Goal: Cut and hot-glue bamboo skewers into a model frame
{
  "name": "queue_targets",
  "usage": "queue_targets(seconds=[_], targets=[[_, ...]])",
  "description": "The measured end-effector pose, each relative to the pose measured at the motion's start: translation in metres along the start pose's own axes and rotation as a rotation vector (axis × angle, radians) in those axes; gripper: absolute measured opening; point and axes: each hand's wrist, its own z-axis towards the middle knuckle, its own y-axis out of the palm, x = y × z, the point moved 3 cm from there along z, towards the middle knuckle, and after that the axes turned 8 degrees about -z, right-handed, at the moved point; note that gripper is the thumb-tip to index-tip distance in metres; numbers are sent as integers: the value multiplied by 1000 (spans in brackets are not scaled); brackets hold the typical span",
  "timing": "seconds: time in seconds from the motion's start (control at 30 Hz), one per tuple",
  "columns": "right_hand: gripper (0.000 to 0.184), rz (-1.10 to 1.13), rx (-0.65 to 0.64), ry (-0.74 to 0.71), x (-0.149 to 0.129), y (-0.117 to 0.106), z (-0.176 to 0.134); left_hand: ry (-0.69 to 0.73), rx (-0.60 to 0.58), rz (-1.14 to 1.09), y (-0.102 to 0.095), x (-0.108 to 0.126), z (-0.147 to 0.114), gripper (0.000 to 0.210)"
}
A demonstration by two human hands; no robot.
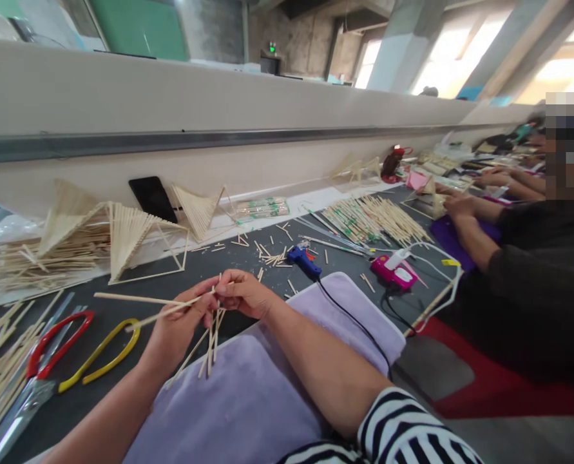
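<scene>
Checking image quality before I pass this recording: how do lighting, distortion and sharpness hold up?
Head view: windows at upper right blown out; head view: wide-angle stretching toward the edges; head view: hands fairly clear, far wall soft; head view: blocky mosaic hides part of a person at right.

The sticks (136,298) are matt wood, the mat (248,399) fleecy cloth.

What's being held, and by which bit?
Thin wooden sticks, held near the ends where they come together, by the left grip and right grip.
</scene>
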Motion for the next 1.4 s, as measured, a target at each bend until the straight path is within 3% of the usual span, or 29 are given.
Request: queue_targets(seconds=[0.13, 0.33, 0.5, 0.53, 0.6, 0.63, 0.73, 0.8, 0.97, 1.1, 1.2, 1.3, 1.33, 1.4], targets=[[25, -301, 2, -20, 5, -2, 4, 28, 124, 110, -10, -2, 6, 19], [13, -803, 21, -140, 10, 0, 8, -20, 82, 86, -13, -5, 13, 18], [16, -1325, 80, -207, -23, -14, 1, 7, 100, 9, -16, -10, 15, 20], [20, -1418, 195, -162, -36, -24, -4, 9, 109, -15, -17, -11, 15, 20], [24, -1580, 625, 130, -62, -54, -21, 7, 106, -52, -19, -14, 15, 20], [26, -1615, 753, 212, -73, -67, -32, 4, 93, -63, -19, -15, 16, 21], [34, -1678, 978, 395, -92, -98, -62, 0, 55, -86, -20, -20, 16, 24], [41, -1713, 1037, 491, -93, -112, -77, 3, 40, -100, -20, -23, 17, 24], [45, -1736, 1011, 615, -82, -128, -85, -10, 0, -112, -20, -29, 17, 22], [48, -1711, 986, 547, -93, -133, -81, -8, 4, -134, -23, -28, 18, 24], [44, -1666, 950, 406, -116, -127, -74, -20, 21, -185, -26, -27, 20, 26], [35, -1538, 837, 234, -140, -109, -62, -51, 40, -249, -30, -28, 22, 28], [34, -1430, 768, 135, -144, -100, -58, -63, 46, -271, -31, -28, 22, 28], [32, -998, 552, -133, -146, -80, -48, -87, 50, -322, -32, -29, 23, 27]])
